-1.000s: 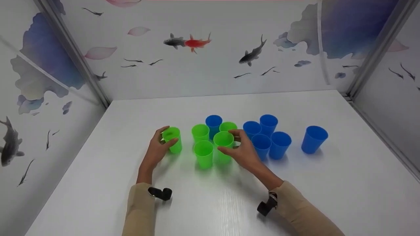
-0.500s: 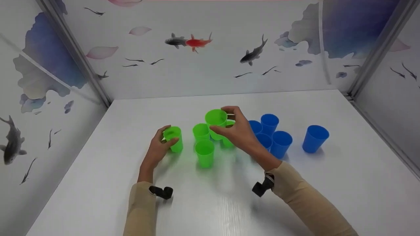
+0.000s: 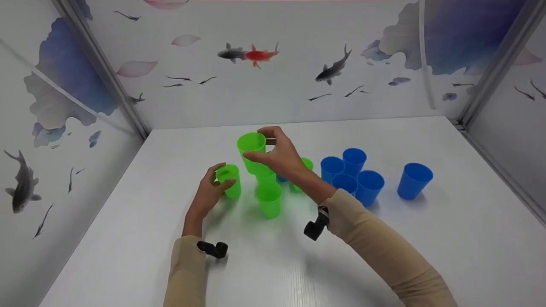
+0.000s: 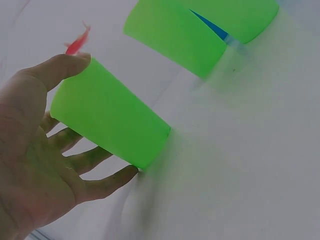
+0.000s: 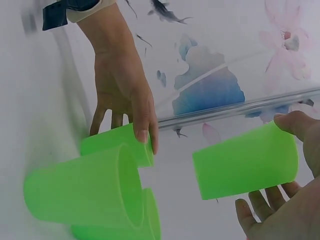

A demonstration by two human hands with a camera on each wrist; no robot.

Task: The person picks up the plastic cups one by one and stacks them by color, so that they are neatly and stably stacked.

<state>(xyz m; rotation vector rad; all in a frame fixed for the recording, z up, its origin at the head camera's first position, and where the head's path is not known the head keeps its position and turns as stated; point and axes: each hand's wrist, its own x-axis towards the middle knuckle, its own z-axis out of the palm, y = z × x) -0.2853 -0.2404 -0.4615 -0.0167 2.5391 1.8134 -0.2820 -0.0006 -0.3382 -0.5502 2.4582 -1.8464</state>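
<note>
Left hand: fingers curled round a green cup standing upright on the white counter, thumb near its rim. Right hand: thumb and fingers grasp a second green cup, mouth up, raised clear of the counter. Below and near it, a front green cup, a rear green cup and, behind the right forearm, a partly hidden green cup. One blue cup (just a sliver visible) sits between. To the right, four clustered blue cups; a lone blue cup stands apart.
</note>
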